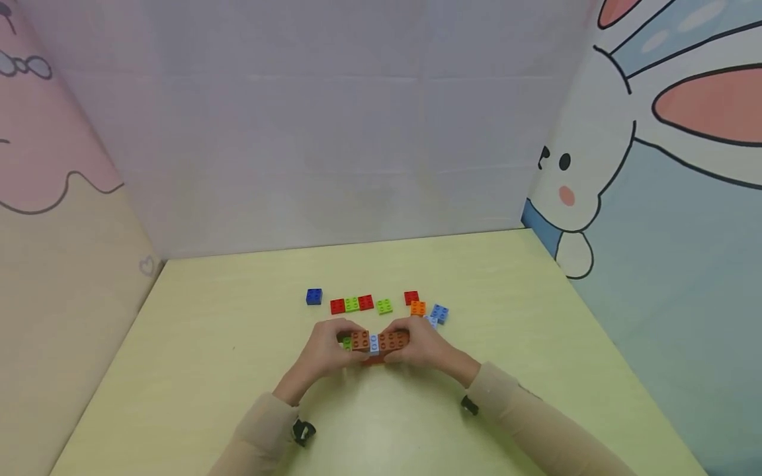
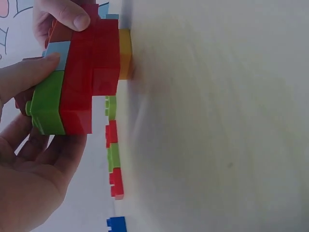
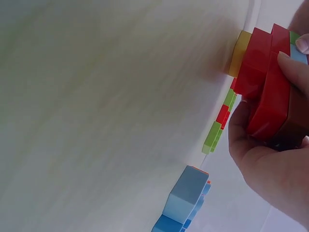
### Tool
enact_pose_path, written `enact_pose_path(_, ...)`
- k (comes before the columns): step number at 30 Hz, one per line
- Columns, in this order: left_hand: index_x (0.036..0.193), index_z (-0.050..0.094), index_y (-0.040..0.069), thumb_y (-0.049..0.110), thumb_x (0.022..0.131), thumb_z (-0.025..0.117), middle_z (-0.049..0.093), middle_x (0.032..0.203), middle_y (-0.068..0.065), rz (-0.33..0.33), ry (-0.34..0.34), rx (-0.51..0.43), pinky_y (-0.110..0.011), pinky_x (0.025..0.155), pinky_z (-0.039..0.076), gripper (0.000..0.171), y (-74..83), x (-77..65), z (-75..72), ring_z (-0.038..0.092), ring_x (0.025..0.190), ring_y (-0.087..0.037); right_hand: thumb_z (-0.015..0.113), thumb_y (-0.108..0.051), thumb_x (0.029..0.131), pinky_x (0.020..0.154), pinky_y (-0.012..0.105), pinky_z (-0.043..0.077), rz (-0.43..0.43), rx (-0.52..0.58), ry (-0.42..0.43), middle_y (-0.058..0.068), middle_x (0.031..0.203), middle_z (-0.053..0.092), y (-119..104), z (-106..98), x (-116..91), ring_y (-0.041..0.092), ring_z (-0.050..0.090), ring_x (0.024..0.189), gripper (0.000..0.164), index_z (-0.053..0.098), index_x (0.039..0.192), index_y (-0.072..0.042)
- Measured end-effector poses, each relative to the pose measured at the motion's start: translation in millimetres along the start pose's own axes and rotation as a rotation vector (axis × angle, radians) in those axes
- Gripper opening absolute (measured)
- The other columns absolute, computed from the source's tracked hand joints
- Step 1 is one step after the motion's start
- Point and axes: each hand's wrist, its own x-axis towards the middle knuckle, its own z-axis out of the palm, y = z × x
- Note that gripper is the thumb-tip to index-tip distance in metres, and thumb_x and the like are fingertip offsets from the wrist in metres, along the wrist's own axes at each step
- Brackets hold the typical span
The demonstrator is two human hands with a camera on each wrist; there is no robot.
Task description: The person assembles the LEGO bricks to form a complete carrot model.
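Between both hands is a stack of toy building bricks (image 1: 374,360). Its red bricks (image 2: 79,92) are in the lower layers, with a yellow brick (image 2: 125,53) at the base. Above the red sit a green brick (image 2: 48,106), a light blue brick (image 1: 374,344) and brown bricks (image 1: 393,340). My left hand (image 1: 324,347) grips the left end, its thumb on the light blue brick. My right hand (image 1: 425,345) holds the right end, its thumb against a red brick and the fingers curled round the far side.
Beyond the hands lie loose bricks: a dark blue brick (image 1: 313,297), a row of red and green bricks (image 1: 352,304), and a separate green brick (image 1: 384,306). Further right are a red brick (image 1: 411,297), an orange brick (image 1: 418,308) and blue bricks (image 1: 440,313). Walls border the pale table (image 1: 208,344).
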Motion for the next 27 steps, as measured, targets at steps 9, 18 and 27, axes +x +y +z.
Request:
enact_pose_path(9,0.100,0.073,0.019,0.018,0.071,0.086,0.064,0.097,0.005,-0.039,0.064,-0.223,-0.037,0.075,0.048,0.032,-9.5,-4.3,8.4,0.055,0.092,-0.020,0.085,-0.023,0.073,0.075,0.034,0.045,-0.023,-0.004,-0.003,-0.011,0.094,0.062,-1.7,-2.1,-1.8,0.014,0.054,0.086,0.032,0.070,0.101,-0.020)
enact_pose_path(18,0.099,0.074,0.019,0.020,0.069,0.087,0.064,0.096,0.006,-0.031,0.061,-0.207,-0.036,0.073,0.048,0.033,-8.7,-2.1,9.7,0.055,0.093,-0.019,0.084,-0.031,0.073,0.077,0.034,0.044,-0.037,-0.088,-0.011,-0.011,0.101,0.063,-2.0,-11.7,-7.1,0.012,0.053,0.089,0.039,0.070,0.107,-0.020)
enact_pose_path(27,0.101,0.074,0.017,0.019,0.069,0.087,0.064,0.099,0.006,-0.050,0.068,-0.189,-0.035,0.074,0.048,0.034,-6.1,-3.5,10.8,0.054,0.096,-0.020,0.084,-0.013,0.073,0.088,0.040,0.047,-0.007,-0.099,-0.049,0.006,0.113,0.065,10.4,-56.7,-17.4,0.025,0.059,0.102,0.050,0.065,0.118,-0.003)
